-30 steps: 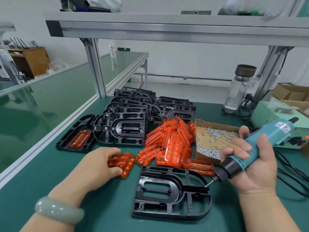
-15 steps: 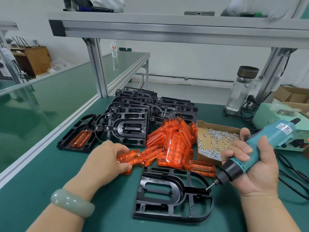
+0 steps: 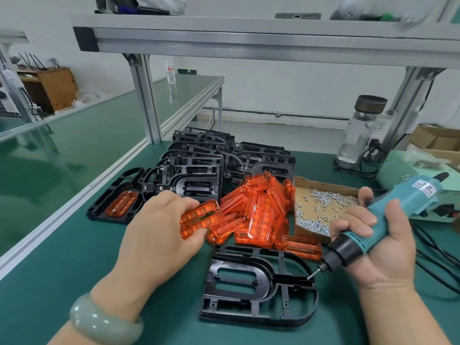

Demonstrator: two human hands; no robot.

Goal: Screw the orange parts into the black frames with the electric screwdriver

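A black frame (image 3: 258,287) lies flat on the green mat near me, its slot bare. My left hand (image 3: 161,227) grips one translucent orange part (image 3: 201,219), lifted just left of the orange pile (image 3: 258,210). My right hand (image 3: 378,242) holds the teal electric screwdriver (image 3: 388,217), whose bit tip (image 3: 311,276) hovers at the frame's right side. A stack of black frames (image 3: 199,165) stands behind the pile. At the left lies a frame with an orange part fitted (image 3: 117,202).
A cardboard tray of small screws (image 3: 321,207) sits right of the orange pile. Behind it are a glass bottle (image 3: 361,130), a pale power unit (image 3: 420,170) and black cables (image 3: 435,257). An aluminium post (image 3: 146,98) and overhead shelf (image 3: 249,38) frame the bench.
My left hand has picked an orange part off the mat and carried it up and right toward the pile. The screwdriver hand has stayed almost still.
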